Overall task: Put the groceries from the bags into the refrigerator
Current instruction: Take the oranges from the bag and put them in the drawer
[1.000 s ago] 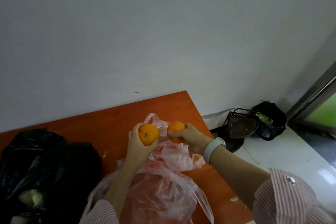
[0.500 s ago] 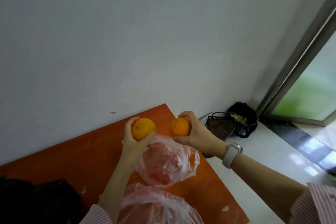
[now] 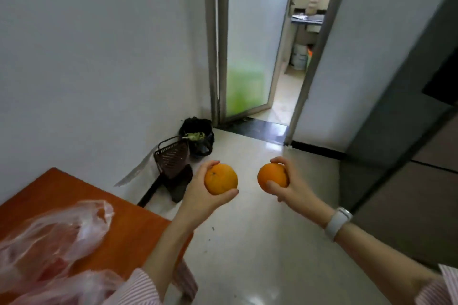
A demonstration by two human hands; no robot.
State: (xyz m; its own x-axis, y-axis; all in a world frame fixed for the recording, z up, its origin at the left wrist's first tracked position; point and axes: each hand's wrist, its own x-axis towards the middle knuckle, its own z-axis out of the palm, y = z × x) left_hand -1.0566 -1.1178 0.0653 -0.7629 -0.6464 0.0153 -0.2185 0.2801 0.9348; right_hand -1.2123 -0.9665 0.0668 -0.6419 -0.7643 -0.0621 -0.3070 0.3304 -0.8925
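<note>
My left hand grips one orange, held out over the floor past the table's right edge. My right hand grips a second orange at the same height, a little to the right. Pink plastic bags lie crumpled on the orange table at the lower left. The grey refrigerator stands at the right edge of the view, doors closed.
A dark dustpan and a black bag of green scraps sit on the floor against the white wall. Beyond them a frosted glass door stands beside an open doorway into another room. Pale tiled floor lies between the table and the refrigerator.
Both hands lifted the oranges out of the pink bag and carried them right, off the table. The view swung right, bringing the doorway and the refrigerator in.
</note>
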